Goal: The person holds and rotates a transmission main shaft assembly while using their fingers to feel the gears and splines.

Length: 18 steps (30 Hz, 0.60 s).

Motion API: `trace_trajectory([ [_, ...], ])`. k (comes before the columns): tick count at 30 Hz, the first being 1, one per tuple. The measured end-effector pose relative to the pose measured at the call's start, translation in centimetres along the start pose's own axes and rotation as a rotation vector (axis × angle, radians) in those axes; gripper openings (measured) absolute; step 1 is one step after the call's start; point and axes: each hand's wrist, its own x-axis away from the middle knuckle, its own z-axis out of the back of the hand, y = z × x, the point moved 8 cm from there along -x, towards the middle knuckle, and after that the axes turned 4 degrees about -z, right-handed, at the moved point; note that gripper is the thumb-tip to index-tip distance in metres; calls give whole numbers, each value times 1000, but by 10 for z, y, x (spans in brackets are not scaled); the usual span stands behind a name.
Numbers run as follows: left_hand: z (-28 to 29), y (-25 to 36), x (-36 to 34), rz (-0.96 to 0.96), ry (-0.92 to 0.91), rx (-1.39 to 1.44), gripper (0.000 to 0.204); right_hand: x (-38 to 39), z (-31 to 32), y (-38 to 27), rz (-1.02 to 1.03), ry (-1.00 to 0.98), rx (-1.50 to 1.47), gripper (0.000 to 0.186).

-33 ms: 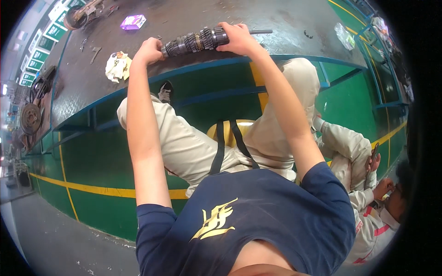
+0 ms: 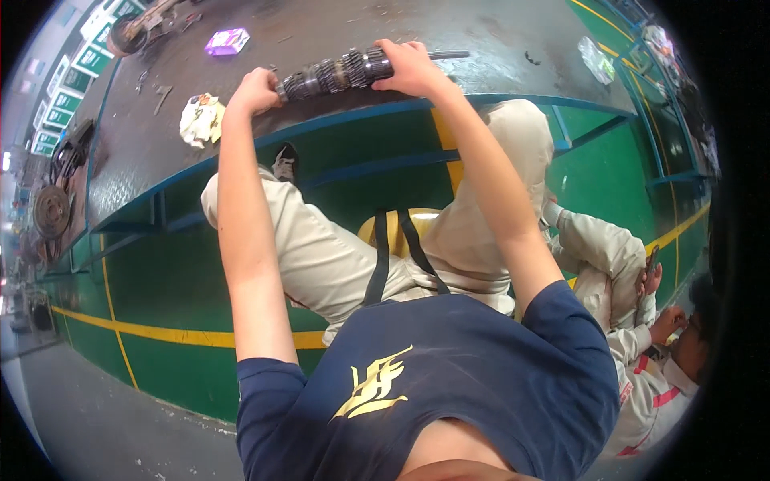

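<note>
Both bare arms reach forward from the body, elbows nearly straight, forearms set apart and running up to the near edge of the bench. The left hand is bent inward at the wrist, back toward the wearer; the right hand comes in from the other side, its fingers pointing left

The left hand is curled closed around the narrow left end of the gear shaft. The right hand is spread wider, fingers over the top and thumb below, gripping the thick right end. A thin rod sticks out beyond it to the right. The gear shaft spans between the hands at the bench's near edge, left end slightly lower in view; whether it touches the top cannot be told

On the dark, stained bench lie a crumpled rag near the left hand, a purple box farther back and a clear bag well to the right. The floor is green with yellow lines. A person sits at right, holding a phone
</note>
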Motion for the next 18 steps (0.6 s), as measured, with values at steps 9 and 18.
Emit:
trace_trajectory([
  [9, -3, -19, -17, -114, 134, -137, 15, 0, 3, -1, 41, 30, 86, 61],
  [18, -1, -28, -23, -129, 73, -145, 23, -2, -8, 7, 19, 107, 50, 70],
])
